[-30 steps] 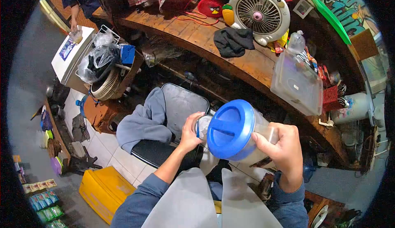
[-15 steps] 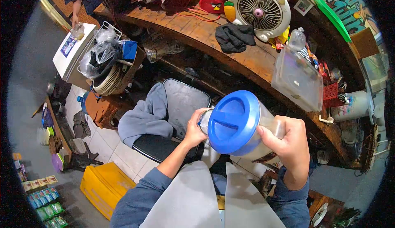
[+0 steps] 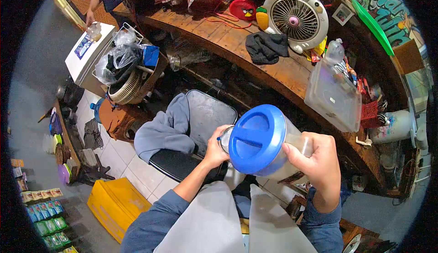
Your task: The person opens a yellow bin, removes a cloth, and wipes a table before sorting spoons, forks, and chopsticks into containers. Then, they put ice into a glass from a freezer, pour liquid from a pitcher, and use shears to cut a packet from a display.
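Observation:
My right hand [image 3: 317, 161] is wrapped round the handle of a pitcher with a round blue lid [image 3: 258, 136] and a pale, see-through body. The pitcher is tilted so that the lid faces up towards me. On its left side, my left hand [image 3: 216, 149] is closed around a clear glass [image 3: 225, 139], right beside the edge of the lid. Most of the glass is hidden behind the lid and my fingers. Both hands are in front of me, above my lap.
Ahead, a wooden counter [image 3: 219, 38] carries a fan [image 3: 296, 19], a dark cloth [image 3: 267, 47] and a clear plastic box [image 3: 333, 98]. A chair [image 3: 212, 116] with a grey garment [image 3: 164, 130] stands below. A yellow crate [image 3: 116, 207] is left. Another person's hand [image 3: 90, 18] is far left.
My view has swung slightly, so the surroundings appear shifted right and down. The pitcher and both hands stay almost in place, the grips unchanged.

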A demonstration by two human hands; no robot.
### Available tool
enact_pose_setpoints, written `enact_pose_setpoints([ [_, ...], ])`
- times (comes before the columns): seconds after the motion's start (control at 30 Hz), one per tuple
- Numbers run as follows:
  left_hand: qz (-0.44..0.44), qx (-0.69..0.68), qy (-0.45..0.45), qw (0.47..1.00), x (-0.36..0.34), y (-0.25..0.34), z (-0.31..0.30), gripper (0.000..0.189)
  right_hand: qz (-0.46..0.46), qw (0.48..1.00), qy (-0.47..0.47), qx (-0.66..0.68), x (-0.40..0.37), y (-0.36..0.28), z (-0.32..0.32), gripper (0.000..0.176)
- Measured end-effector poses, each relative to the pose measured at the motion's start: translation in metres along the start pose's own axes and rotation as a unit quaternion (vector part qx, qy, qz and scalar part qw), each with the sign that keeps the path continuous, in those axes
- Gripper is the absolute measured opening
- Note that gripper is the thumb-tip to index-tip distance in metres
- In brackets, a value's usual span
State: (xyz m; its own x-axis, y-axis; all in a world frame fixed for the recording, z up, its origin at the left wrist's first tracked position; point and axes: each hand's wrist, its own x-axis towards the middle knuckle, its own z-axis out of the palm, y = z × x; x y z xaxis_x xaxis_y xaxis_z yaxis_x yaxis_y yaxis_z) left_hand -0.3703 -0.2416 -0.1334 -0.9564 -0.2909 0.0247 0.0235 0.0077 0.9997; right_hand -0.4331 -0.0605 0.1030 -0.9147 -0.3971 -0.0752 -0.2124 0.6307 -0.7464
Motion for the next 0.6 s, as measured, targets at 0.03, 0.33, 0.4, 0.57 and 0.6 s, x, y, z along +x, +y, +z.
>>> enact_pose_setpoints([
  [0.03,0.004,0.0,-0.002,1.0,0.0,0.0,-0.001,0.073,0.0,1.0,-0.001,0.001,0.0,0.0,0.0,0.036],
  [0.33,-0.053,0.042,0.006,0.998,-0.007,-0.005,-0.006,0.076,0.084,0.986,-0.006,0.145,-0.007,0.006,0.008,0.025],
  [0.4,-0.002,0.013,0.01,1.0,-0.008,0.002,-0.003,0.076,0.071,0.99,-0.002,0.122,-0.007,0.011,0.01,0.025],
  [0.57,0.007,0.053,0.023,0.998,-0.007,0.001,-0.001,0.074,0.056,0.99,-0.034,0.127,-0.006,0.016,0.006,0.028],
  [0.6,-0.006,0.037,0.021,0.999,-0.005,0.006,0.0,0.072,0.055,0.991,-0.037,0.117,-0.005,0.013,0.004,0.029],
])
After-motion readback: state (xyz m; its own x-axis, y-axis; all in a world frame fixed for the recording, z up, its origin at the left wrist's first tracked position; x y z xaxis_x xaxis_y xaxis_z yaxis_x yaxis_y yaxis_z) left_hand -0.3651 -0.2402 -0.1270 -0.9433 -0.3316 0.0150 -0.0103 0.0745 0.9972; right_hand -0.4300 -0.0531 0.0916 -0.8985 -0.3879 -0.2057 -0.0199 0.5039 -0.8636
